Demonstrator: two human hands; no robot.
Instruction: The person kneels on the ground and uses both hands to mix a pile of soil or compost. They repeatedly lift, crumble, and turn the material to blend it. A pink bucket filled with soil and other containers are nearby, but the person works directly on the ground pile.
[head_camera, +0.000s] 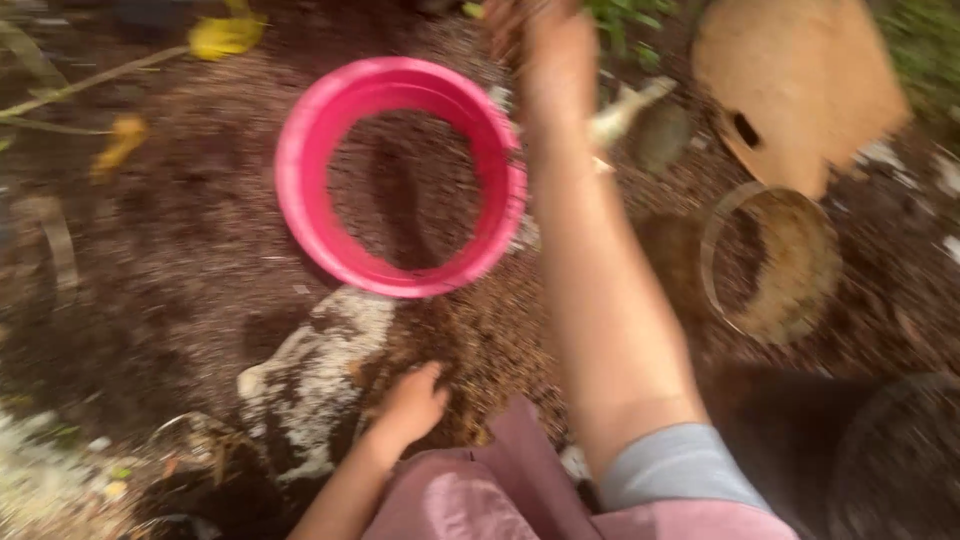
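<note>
Pink round sieve (300, 190): bright rim, soil showing through mesh.

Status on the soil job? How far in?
Done: the pink pot already holds dark soil, roughly part full. In hand: the left hand rests on the loose soil pile, and the right hand is raised past the pot's rim, too blurred to show contents. Left: the pile remains; a second round container sits nearby.

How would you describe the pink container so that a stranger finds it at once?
Look at the dark soil covering the ground, above the left hand. The pink container is a round bucket beside the raised right arm. Unlike the brownish metal-rimmed sieve farther right, it is bright pink.
</note>
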